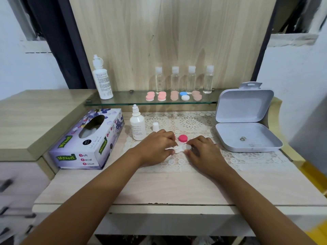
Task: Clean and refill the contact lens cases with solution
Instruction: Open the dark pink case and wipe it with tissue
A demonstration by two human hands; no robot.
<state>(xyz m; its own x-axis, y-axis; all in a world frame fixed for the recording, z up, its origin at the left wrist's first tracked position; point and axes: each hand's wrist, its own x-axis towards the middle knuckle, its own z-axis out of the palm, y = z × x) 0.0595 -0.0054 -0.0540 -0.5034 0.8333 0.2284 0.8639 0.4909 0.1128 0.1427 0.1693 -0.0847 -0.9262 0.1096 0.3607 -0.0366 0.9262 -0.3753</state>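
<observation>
Case [187,147]: lying mid-counter [177,184], just near of the pink cap [183,138], right hand [203,152] pinching its edge. Left hand [157,145] gripping a tissue [174,149], pressing it against the case. Twisting the wad gently into each well is probably drying best.

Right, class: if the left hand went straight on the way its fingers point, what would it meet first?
Probably the white lens case held by the right hand; the left hand, pinching a tissue, points its fingers straight at it.
</observation>
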